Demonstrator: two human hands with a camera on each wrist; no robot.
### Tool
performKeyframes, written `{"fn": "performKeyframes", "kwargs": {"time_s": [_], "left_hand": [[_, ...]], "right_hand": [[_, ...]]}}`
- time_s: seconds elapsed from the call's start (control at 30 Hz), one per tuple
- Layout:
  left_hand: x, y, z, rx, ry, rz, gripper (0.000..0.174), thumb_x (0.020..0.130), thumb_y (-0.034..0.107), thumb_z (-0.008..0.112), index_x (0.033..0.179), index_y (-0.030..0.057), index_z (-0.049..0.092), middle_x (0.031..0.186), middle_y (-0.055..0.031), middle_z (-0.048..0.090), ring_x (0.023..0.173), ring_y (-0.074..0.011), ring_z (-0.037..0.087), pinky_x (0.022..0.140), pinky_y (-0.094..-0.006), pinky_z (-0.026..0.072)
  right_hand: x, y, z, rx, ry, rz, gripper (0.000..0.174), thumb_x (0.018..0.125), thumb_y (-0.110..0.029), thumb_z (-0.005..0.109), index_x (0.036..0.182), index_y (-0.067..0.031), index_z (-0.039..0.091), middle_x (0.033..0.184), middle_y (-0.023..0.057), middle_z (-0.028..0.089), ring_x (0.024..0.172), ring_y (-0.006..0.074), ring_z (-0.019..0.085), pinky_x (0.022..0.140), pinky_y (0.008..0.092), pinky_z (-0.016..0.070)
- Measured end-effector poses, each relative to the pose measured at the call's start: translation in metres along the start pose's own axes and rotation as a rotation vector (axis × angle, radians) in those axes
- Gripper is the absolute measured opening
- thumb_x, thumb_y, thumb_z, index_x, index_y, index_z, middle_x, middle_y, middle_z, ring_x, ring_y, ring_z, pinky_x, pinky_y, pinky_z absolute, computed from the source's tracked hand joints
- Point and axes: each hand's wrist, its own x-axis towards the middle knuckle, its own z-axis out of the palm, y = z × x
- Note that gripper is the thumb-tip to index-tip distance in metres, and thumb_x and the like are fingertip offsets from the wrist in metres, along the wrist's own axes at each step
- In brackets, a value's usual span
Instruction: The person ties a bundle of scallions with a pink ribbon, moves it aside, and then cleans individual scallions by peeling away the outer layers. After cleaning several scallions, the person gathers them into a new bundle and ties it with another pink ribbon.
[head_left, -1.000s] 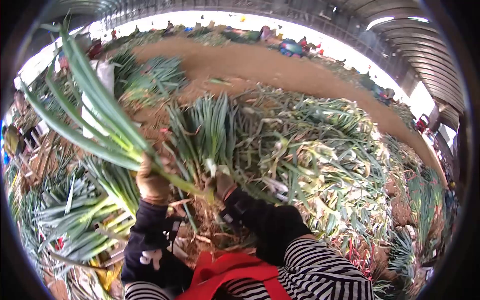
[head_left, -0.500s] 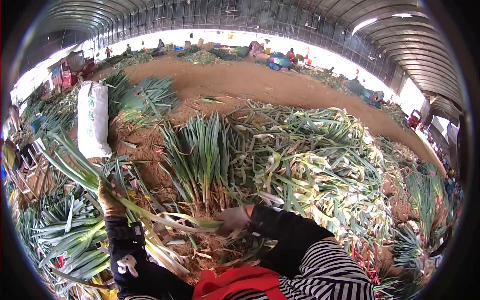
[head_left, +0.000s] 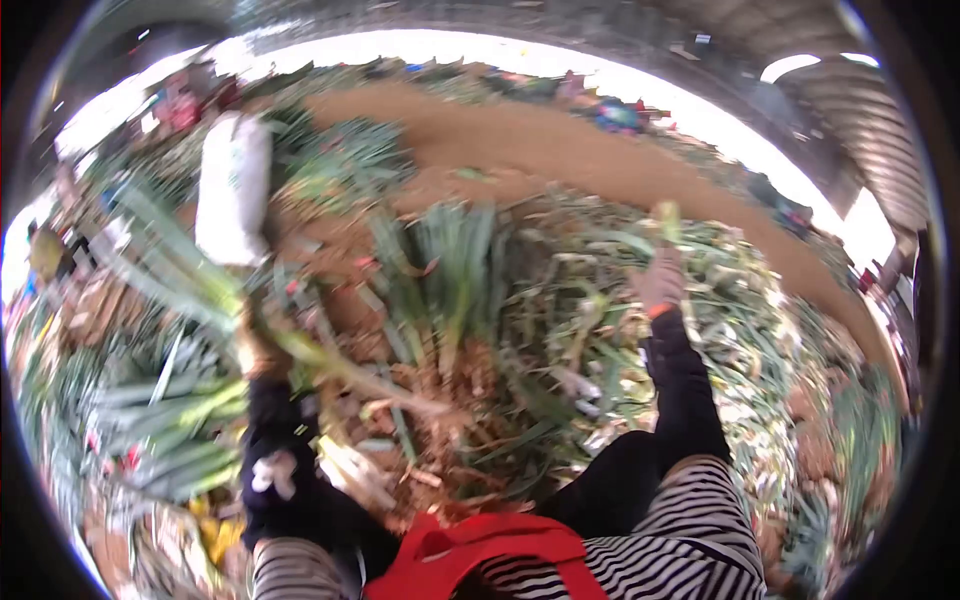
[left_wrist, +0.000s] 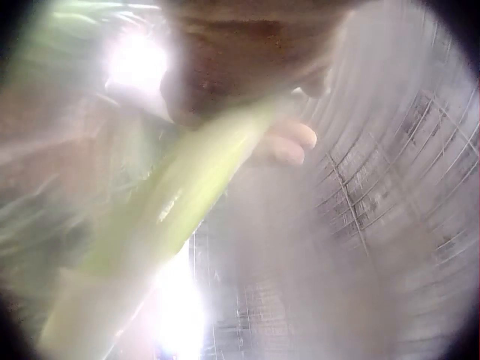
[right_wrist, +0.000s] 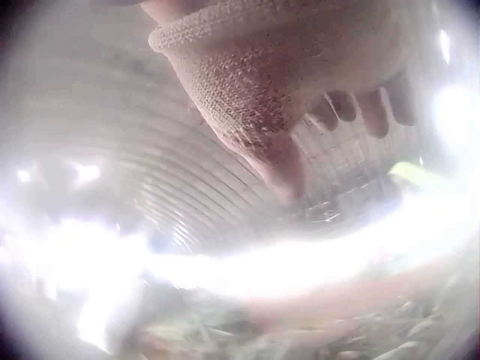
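My left hand [head_left: 258,345], in a dirty work glove, grips a leek [head_left: 380,388] around its stem. Its long green leaves fan out to the upper left, and the pale stalk slants down to the right. In the left wrist view the leek's stem [left_wrist: 187,187] passes under the glove, with bare fingertips [left_wrist: 289,144] showing beyond it. My right hand [head_left: 662,280] reaches out over a heap of stripped leaves [head_left: 600,350]. Its gloved fingers are spread in the right wrist view, and a yellow-green leaf piece [right_wrist: 420,176] appears apart from them.
A bundle of leeks [head_left: 450,270] stands on the soil between the arms. More leeks [head_left: 165,410] lie at the left, below a full white sack [head_left: 233,190]. A bare dirt path [head_left: 530,140] curves behind the heap.
My right hand has left the leek's lower stalk and swung forward and right over the leaf heap. The left hand still grips the leek. The head view has shifted and blurred.
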Motion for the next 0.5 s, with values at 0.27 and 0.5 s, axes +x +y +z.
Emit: {"fn": "performKeyframes", "kwargs": {"time_s": [0.27, 0.5], "left_hand": [[-0.016, -0.035, 0.032, -0.519, -0.592, -0.244, 0.057, 0.083, 0.061, 0.052, 0.101, 0.0079, 0.058, 0.069, -0.0008, 0.052, 0.065, -0.0172, 0.052, 0.071, -0.0410, 0.0468], [-0.040, -0.044, 0.050, -0.437, -0.684, -0.313, 0.075, 0.072, 0.078, 0.044, 0.098, 0.0090, 0.061, 0.061, 0.0001, 0.049, 0.054, -0.0160, 0.046, 0.069, -0.0417, 0.0469]], "right_hand": [[-0.060, -0.183, -0.163, 1.976, -0.537, 0.090, 0.016, 0.087, -0.016, 0.062, 0.097, -0.0036, 0.065, 0.090, 0.0065, 0.067, 0.079, 0.0133, 0.063, 0.070, 0.0237, 0.0505], [-0.057, -0.229, -0.212, 2.364, -1.048, -0.108, 0.030, 0.095, -0.024, 0.051, 0.108, 0.0005, 0.062, 0.101, 0.0099, 0.065, 0.093, 0.0174, 0.062, 0.084, 0.0244, 0.0494]]}}
